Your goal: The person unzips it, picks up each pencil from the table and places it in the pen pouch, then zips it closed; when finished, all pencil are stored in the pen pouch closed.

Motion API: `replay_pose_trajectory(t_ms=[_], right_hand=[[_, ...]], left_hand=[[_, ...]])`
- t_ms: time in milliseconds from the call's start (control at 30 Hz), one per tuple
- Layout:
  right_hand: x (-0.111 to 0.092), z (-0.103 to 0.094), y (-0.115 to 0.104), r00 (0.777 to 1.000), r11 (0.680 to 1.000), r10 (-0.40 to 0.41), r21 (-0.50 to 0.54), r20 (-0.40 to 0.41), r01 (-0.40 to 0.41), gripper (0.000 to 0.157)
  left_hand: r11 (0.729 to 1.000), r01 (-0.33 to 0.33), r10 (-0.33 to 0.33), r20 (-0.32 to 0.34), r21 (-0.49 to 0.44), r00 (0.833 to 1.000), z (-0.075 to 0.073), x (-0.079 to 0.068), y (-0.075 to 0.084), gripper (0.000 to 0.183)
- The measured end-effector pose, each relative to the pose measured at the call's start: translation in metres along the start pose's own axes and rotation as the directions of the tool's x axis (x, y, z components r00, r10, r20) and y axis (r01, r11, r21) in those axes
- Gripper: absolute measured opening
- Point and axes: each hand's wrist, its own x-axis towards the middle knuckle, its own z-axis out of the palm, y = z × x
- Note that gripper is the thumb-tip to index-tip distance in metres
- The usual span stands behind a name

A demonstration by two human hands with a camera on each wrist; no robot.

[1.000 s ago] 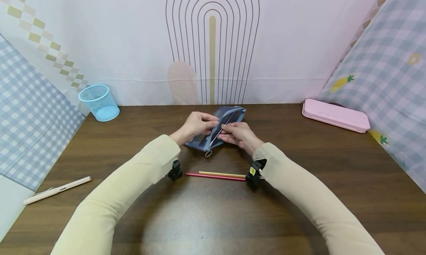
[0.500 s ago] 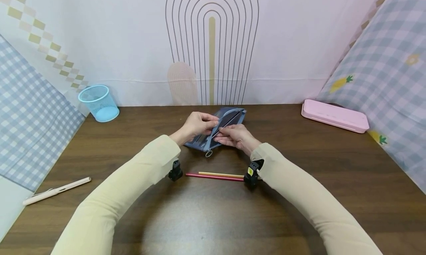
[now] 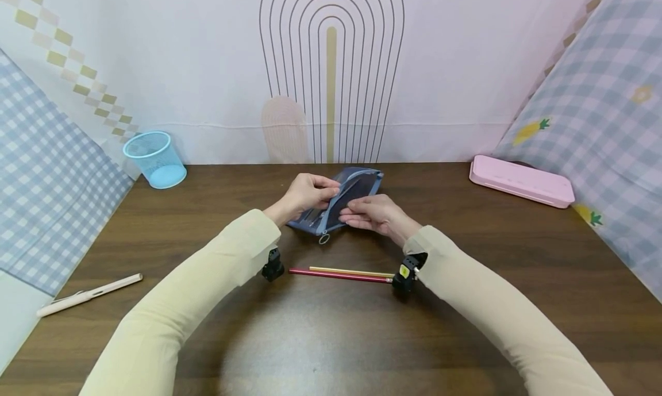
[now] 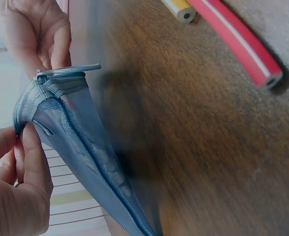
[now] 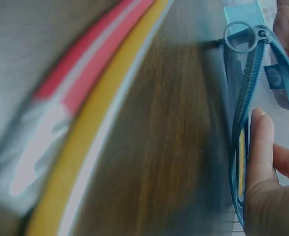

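A blue see-through zip pencil pouch point(image 3: 369, 183) lies tilted at the back centre of the table, its zip undone. My left hand point(image 3: 306, 193) pinches the zip edge on its left side, thumb and fingers together. My right hand point(image 3: 373, 212) is at the mouth of the pouch, fingers point(image 5: 262, 137) fairly straight, with nothing visible between their tips. A yellow strip, like a pencil point(image 5: 241, 164), shows inside the pouch beside them. The ring pull point(image 3: 324, 237) hangs at the pouch's near end. Red point(image 3: 336, 274) and yellow point(image 3: 349, 270) pencils lie on the table in front.
A blue mesh cup point(image 3: 157, 160) stands at the back left. A white pen point(image 3: 89, 295) lies at the left edge. At the back right is a closed pink pencil case point(image 3: 522, 180). Patterned cloth hangs behind and at both sides.
My right hand first moved slightly left at the pouch's mouth, then back to the right, its fingers lower now. My left hand has stayed on the zip edge.
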Motion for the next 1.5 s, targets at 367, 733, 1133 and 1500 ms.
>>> replay_pose_trajectory(t_ms=[367,733,1133,1500], right_hand=[[-0.036,-0.022,0.026,0.984,0.932,-0.024,-0.352,0.176,0.086,0.027],[-0.045,-0.028,0.042,0.957,0.725,-0.042,-0.65,0.287,0.227,0.018],[-0.044,-0.026,0.042,0.922,0.619,-0.094,-0.703,0.377,0.351,0.013],[-0.042,-0.027,0.045,0.923,0.621,-0.127,-0.696,0.365,0.36,0.012]], left_hand=[[1.0,-0.003,0.003,-0.014,-0.015,1.0,-0.001,0.0,0.0,0.025],[1.0,-0.004,0.004,-0.001,-0.005,1.0,-0.002,0.0,-0.001,0.025],[1.0,-0.005,0.005,0.003,-0.003,1.0,-0.002,0.0,-0.002,0.026],[1.0,0.007,-0.007,-0.002,0.004,1.0,-0.003,0.0,-0.003,0.025]])
